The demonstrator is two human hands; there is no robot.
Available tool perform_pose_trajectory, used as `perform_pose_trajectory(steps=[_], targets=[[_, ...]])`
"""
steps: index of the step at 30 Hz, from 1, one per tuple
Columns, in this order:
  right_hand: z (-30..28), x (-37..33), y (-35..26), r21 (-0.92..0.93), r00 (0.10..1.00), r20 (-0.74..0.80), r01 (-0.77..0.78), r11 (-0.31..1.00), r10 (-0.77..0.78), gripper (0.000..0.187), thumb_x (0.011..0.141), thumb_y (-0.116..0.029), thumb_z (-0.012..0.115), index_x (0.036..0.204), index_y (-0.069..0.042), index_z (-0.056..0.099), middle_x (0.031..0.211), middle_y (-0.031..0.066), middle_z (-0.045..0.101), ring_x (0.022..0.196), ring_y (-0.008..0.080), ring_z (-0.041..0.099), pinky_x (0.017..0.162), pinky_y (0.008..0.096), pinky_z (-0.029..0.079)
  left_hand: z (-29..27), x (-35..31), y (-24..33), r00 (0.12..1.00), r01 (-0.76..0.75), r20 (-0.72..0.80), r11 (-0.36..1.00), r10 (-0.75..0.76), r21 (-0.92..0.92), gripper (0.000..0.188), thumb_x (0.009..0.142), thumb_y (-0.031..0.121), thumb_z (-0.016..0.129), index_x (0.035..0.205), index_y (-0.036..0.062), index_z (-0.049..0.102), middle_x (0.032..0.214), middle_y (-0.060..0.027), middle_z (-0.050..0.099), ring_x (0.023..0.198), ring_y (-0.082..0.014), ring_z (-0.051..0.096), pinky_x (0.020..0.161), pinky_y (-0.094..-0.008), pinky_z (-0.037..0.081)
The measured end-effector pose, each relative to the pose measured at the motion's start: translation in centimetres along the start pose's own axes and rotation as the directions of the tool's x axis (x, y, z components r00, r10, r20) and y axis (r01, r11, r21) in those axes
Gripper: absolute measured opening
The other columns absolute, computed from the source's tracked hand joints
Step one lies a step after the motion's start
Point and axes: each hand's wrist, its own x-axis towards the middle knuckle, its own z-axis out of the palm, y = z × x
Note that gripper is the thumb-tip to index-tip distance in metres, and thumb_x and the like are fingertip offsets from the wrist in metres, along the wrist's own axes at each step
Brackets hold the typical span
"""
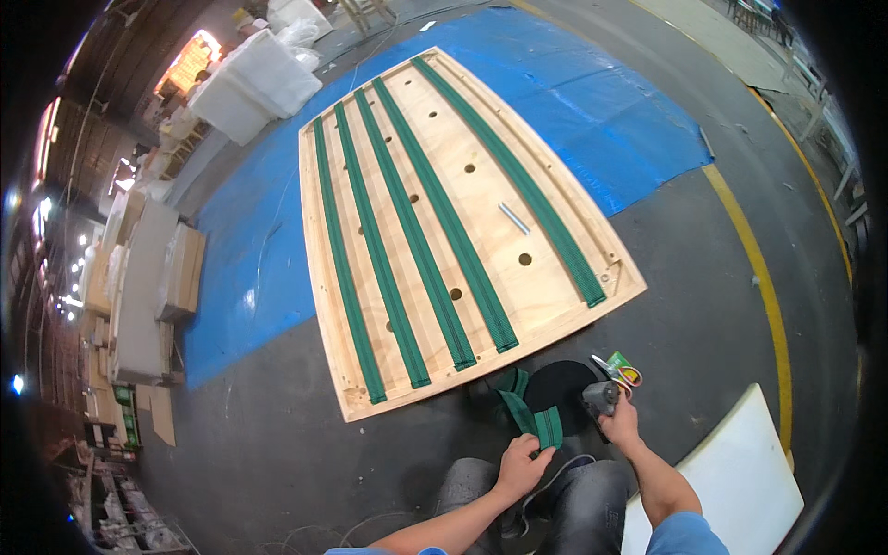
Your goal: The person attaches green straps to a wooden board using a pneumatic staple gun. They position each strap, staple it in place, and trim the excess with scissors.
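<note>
My left hand (525,465) pinches the folded end of a green webbing strap (548,426), whose slack loops up over the near edge of a round black surface (562,387). My right hand (620,422) is wrapped round a grey staple gun (601,398), just right of the strap. Scissors (629,376) with orange-and-white handles lie beside the gun, next to a small green-and-yellow packet (616,361). Ahead is a large wooden frame panel (499,194) with several round holes. Green webbing strips (416,222) run along its length. A silver strip (514,218) rests on the panel.
Blue sheeting (610,102) lies under the panel's far part. A white foam slab (731,476) is close by my right arm. Stacked boards (143,268) stand at left, and a wrapped white block (254,88) at far left. A yellow line (754,268) crosses the grey floor.
</note>
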Motion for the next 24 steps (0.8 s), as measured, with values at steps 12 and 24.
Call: perform_pose_trajectory(steps=[12, 24], targets=[[-21.1, -24.4, -15.4, 0.496, 0.885, -0.067, -0.372, 0.785, 0.462, 0.039, 0.080, -0.006, 0.079, 0.117, 0.001, 0.066, 0.106, 0.0087, 0.071, 0.098, 0.0223, 0.066, 0.090, 0.0371, 0.051, -14.4, 17.1, 36.2, 0.904, 0.421, 0.392, 0.525, -0.173, -0.739, 0.035, 0.096, 0.023, 0.070, 0.120, 0.0038, 0.053, 0.092, -0.0056, 0.062, 0.083, -0.0233, 0.069, 0.073, -0.0387, 0.061], [-11.4, -32.7, -30.8, 0.550, 0.780, -0.382, -0.238, 0.800, 0.495, 0.033, 0.083, -0.017, 0.080, 0.109, 0.000, 0.070, 0.098, 0.0117, 0.073, 0.089, 0.0217, 0.068, 0.083, 0.0376, 0.053, -47.4, 23.3, 41.5, 0.985, -0.035, 0.106, 0.754, 0.138, -0.656, 0.021, 0.100, 0.018, 0.065, 0.108, -0.0008, 0.065, 0.091, -0.0074, 0.068, 0.082, -0.0210, 0.074, 0.071, -0.0297, 0.060]])
